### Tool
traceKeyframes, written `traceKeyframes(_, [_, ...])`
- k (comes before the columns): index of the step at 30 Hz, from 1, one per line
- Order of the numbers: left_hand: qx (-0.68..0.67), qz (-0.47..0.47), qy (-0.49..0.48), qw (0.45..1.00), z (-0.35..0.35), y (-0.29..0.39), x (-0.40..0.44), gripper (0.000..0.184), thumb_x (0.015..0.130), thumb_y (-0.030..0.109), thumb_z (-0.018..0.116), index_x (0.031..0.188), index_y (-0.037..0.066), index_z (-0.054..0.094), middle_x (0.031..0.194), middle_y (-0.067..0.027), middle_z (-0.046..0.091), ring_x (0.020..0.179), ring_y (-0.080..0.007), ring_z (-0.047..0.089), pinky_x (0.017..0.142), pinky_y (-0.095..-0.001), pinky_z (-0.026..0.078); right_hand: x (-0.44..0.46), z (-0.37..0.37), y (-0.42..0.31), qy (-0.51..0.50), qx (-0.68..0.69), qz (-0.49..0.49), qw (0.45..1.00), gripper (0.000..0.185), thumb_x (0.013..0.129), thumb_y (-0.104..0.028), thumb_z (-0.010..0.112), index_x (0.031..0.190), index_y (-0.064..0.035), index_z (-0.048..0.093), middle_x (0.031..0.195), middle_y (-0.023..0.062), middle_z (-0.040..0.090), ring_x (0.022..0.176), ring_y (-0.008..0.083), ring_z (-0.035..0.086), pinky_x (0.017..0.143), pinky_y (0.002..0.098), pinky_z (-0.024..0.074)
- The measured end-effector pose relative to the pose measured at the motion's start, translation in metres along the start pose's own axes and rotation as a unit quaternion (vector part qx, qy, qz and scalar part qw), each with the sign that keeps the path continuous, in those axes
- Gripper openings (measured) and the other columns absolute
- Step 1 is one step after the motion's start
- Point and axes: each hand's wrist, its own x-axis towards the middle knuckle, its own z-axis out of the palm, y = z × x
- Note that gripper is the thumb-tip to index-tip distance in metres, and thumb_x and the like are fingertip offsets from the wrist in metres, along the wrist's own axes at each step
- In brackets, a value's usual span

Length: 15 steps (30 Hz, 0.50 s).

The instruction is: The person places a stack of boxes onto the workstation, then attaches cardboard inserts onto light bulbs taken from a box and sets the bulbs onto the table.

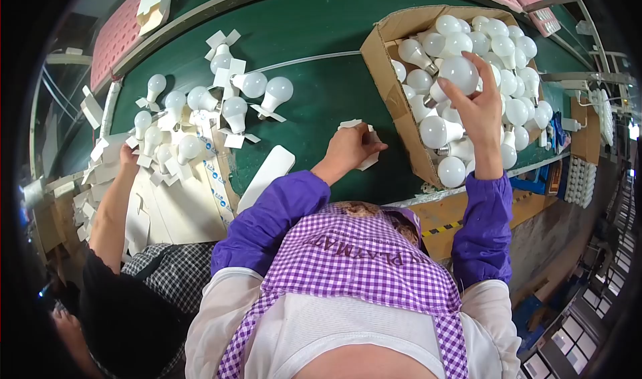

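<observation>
My right hand (483,108) holds a white light bulb (459,75) by its sides, over the near part of an open cardboard box (398,111) full of similar bulbs. On the green table, left of that box, my left hand (349,150) is closed on a small folded white cardboard piece (370,161), whose edges show around the fingers. The rest of this piece is hidden under the hand. A long white carton (267,176) lies to the left of my left hand.
Several bulbs with white cardboard pieces around their bases, such as this bulb (235,113), stand on the green table (314,98) at the left. A co-worker's hand (128,157) touches cardboard pieces there. Pink trays (120,34) line the far edge.
</observation>
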Motion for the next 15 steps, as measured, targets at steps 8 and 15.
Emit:
traceKeyframes(8, [-0.233, -0.058, 0.002, 0.971, -0.011, -0.032, -0.012, 0.023, 0.084, 0.023, 0.065, 0.085, 0.001, 0.058, 0.069, -0.0015, 0.058, 0.060, -0.0101, 0.054, 0.054, -0.0261, 0.045, -0.055, 0.025, 0.009, -0.050, 0.115, 0.074, 0.989, 0.053, 0.074, -0.011, 0.073, 0.121, -0.0037, 0.049, 0.107, 0.0096, 0.055, 0.077, 0.0129, 0.061, 0.060, 0.0242, 0.0502])
traceKeyframes(15, [-0.531, -0.079, 0.009, 0.843, -0.067, 0.010, -0.056, 0.014, 0.091, 0.022, 0.056, 0.090, 0.007, 0.055, 0.092, 0.0002, 0.057, 0.086, -0.0081, 0.054, 0.074, -0.0272, 0.049, -0.088, 0.076, 0.009, -0.071, 0.249, 0.076, 0.963, 0.055, 0.078, -0.009, 0.069, 0.122, -0.0008, 0.038, 0.101, 0.0104, 0.056, 0.082, 0.0129, 0.059, 0.063, 0.0227, 0.0509])
